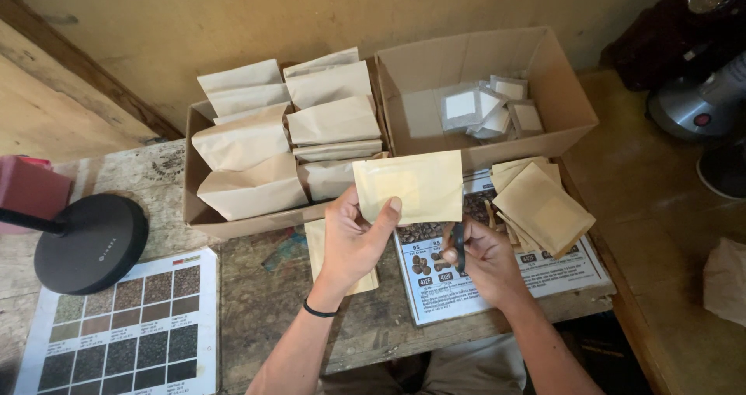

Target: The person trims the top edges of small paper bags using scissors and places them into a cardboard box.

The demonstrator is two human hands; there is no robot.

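Left hand [351, 240] pinches a flat tan paper pouch [409, 185] upright just in front of the open cardboard box of filled tan bags [203, 212]. Right hand [483, 259] grips a small dark tool [459, 247], likely scissors. Risk: one-corner hold, pouch could twist or slip.

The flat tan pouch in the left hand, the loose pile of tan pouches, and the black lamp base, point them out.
flat tan pouch [416, 184], head view, middle of its face.
pile of tan pouches [544, 205], head view, top pouch's face.
black lamp base [89, 243], head view, centre of the disc.
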